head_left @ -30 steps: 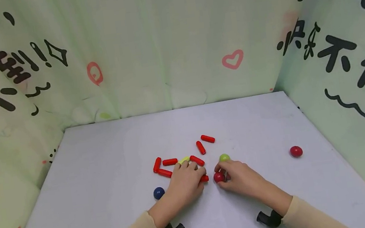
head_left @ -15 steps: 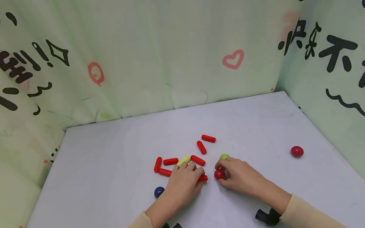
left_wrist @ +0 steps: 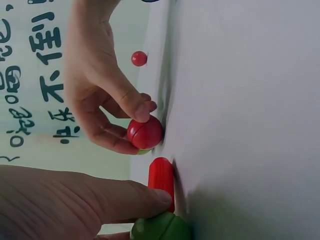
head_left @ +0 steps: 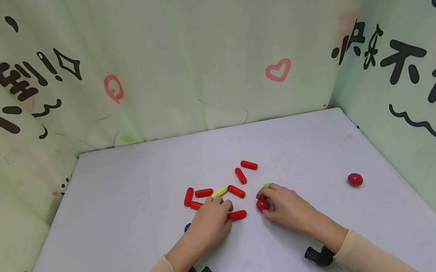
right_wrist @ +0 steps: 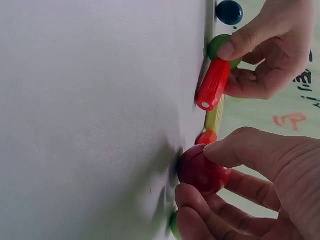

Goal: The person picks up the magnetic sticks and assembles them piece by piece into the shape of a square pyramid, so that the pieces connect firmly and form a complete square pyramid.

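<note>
Head view: one red rod (head_left: 237, 215) extended crosswise, left end against a dark green ball (left_wrist: 159, 228) pinched in the nearer, left hand (head_left: 211, 219), free end toward the red ball (head_left: 262, 204) pinched in the right hand (head_left: 287, 205).

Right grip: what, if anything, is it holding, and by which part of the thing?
The right grip pinches a red ball by opposite sides of its rounded surface.

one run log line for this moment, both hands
left hand: holds green grooved ball, red ribbed rod touching it | right hand: pinches red grooved ball | far right: another red ball, untouched
</note>
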{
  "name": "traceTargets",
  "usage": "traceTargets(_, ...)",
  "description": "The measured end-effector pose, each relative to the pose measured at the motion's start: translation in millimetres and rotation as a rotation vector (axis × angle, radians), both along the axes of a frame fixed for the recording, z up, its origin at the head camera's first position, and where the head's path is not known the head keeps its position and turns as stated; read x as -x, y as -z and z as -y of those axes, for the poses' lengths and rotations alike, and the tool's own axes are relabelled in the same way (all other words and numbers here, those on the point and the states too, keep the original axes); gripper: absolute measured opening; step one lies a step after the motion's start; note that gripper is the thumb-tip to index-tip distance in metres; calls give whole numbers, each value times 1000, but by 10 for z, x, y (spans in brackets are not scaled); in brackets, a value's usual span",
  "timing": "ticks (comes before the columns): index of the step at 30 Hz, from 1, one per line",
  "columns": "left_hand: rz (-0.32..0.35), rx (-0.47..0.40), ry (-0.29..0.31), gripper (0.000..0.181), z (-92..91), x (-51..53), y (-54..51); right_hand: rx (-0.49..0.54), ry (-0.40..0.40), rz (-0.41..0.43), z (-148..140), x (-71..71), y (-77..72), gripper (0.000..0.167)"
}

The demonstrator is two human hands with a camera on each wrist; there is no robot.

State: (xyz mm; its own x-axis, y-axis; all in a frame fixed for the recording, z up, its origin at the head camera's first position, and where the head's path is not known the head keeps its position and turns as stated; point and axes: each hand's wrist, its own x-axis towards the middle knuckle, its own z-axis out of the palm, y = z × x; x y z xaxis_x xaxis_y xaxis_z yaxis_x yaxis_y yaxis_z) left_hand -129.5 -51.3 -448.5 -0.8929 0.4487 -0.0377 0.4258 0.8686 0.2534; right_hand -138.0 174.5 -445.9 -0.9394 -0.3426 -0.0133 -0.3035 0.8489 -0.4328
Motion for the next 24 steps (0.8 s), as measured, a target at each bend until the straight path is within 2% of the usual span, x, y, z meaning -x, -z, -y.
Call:
traceTargets(5,51,-18,-18,22,15,9,-7,15,6,23,19,4,10,33)
traceTargets(12,36,-61,-10,23,38,31,26,37,10,36,48,-6,10,36)
traceTargets(24,25,-87,11,21,78,28,30,75,-22,47,133,-7,8,33)
